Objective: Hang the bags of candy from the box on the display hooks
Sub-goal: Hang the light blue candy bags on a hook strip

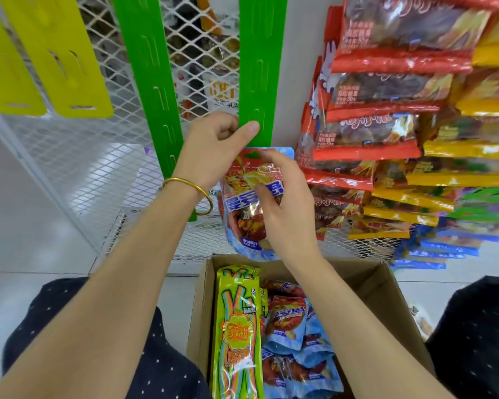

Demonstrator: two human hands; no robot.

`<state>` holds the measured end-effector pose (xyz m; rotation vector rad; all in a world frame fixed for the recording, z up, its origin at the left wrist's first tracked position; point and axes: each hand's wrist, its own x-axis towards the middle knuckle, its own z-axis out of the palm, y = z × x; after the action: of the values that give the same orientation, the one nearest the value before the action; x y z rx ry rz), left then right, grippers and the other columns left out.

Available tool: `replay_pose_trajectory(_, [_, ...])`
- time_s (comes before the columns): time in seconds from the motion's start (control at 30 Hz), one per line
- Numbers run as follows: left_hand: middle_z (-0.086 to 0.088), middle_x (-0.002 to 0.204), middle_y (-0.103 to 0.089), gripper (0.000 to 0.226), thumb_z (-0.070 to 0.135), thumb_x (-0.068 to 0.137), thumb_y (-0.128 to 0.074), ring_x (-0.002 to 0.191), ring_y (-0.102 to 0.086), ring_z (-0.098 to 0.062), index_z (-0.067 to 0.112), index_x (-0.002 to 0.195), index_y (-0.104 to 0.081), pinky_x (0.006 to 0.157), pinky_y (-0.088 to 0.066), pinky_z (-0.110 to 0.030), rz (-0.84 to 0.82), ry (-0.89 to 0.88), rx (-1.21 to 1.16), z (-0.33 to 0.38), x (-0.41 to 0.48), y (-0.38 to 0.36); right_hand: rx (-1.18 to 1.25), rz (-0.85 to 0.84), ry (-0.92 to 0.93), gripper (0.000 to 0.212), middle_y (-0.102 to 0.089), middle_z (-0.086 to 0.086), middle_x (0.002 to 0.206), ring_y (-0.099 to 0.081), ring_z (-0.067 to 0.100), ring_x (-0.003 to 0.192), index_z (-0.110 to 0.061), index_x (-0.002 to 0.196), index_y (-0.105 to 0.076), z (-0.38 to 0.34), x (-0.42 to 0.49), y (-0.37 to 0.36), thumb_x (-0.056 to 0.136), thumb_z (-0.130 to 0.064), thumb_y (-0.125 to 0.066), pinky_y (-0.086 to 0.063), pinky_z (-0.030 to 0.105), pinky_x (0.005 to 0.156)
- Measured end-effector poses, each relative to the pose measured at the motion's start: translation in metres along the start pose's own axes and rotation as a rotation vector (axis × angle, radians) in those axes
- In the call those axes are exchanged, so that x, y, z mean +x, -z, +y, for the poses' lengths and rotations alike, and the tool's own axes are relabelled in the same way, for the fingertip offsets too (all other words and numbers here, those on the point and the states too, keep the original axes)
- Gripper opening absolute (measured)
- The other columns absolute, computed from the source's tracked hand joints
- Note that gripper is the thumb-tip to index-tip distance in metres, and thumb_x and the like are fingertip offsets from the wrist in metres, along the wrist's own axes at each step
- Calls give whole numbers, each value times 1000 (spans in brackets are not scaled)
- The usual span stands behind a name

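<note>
Nearest, the box between the person's knees is far from empty: long green packs stand at its left, with a heap of loose blue bags beside them. Above it the right hand grips one blue bag, fingers curled over its front, top edge raised just under the end of a green strip. The left hand pinches that strip's lower end, thumb flat on its face; whether the bag has caught a hook I cannot tell. Farther right, hung bags crowd full strips, while the yellow strips at far left hang bare. I judge it well begun, with much left.
</note>
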<state>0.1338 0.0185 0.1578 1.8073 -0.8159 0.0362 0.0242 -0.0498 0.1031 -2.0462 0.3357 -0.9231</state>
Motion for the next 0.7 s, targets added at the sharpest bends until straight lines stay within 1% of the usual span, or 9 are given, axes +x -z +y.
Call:
replay_pose_trajectory(0.1, [1, 51, -32, 41, 30, 88, -60, 46, -28, -3, 18, 55, -38, 46, -25, -21, -7, 27, -19, 1, -3, -1, 11, 20, -22, 42, -55, -6, 121, -48, 3, 113, -18, 125, -51, -3, 1, -3, 87, -3, -57, -34, 9, 94])
replay_pose_trajectory(0.2, [-4, 55, -37, 40, 32, 88, -60, 54, -35, -11, 17, 55, -43, 51, -28, -26, 1, 35, -23, 1, -3, 0, 33, 20, -47, 41, -55, -7, 120, -47, 0, 112, -20, 125, -50, -5, 3, -4, 88, -5, -58, -32, 5, 92])
replay_pose_trajectory(0.33, [0, 51, -32, 44, 31, 88, -60, 50, -30, -9, 19, 51, -39, 48, -26, -26, 4, 38, -32, 0, -4, 1, 58, -3, -64, 41, -53, -7, 121, -46, -1, 112, -18, 125, -49, -2, 0, -6, 88, -4, -57, -31, 4, 93])
replay_pose_trajectory(0.43, [1, 50, -35, 39, 27, 89, -60, 47, -31, -7, 18, 54, -43, 47, -28, -23, -30, 48, -39, -3, -6, 0, 58, -11, -56, 40, -53, -4, 122, -47, 4, 114, -16, 123, -49, 6, -3, -8, 87, -2, -57, -33, 8, 96])
replay_pose_trajectory(0.5, [2, 51, -41, 33, 20, 89, -60, 43, -36, -1, 18, 59, -46, 45, -30, -16, -59, 55, -50, -6, -8, 0, 37, -29, -59, 39, -54, -1, 121, -49, 8, 113, -14, 122, -49, 13, -4, -9, 86, -1, -58, -36, 13, 96])
replay_pose_trajectory(0.53, [3, 52, -44, 30, 16, 88, -60, 43, -39, 2, 18, 61, -48, 46, -32, -12, -71, 52, -60, -7, -9, -1, 23, -34, -53, 39, -54, 0, 120, -49, 9, 113, -14, 122, -49, 16, -5, -10, 86, -1, -58, -37, 13, 94])
replay_pose_trajectory(0.6, [10, 52, -53, 27, 10, 88, -59, 46, -46, 6, 21, 64, -52, 49, -37, -9, -84, 53, -89, -10, -11, -1, -6, -25, -19, 39, -55, 2, 118, -49, 9, 110, -12, 123, -50, 21, -7, -11, 86, 0, -57, -33, 4, 89])
replay_pose_trajectory(0.67, [14, 54, -59, 27, 7, 88, -58, 51, -53, 8, 24, 68, -55, 54, -42, -8, -84, 53, -112, -11, -13, -1, -19, -23, -1, 42, -55, 5, 117, -47, 3, 104, -13, 125, -51, 24, -9, -10, 86, 4, -54, -30, -2, 85])
replay_pose_trajectory(0.7, [14, 60, -61, 26, 5, 88, -57, 55, -55, 9, 24, 70, -56, 57, -45, -9, -81, 48, -114, -13, -14, -1, -17, -29, -3, 45, -54, 6, 116, -44, -1, 100, -14, 126, -51, 24, -11, -10, 86, 5, -53, -31, -2, 84])
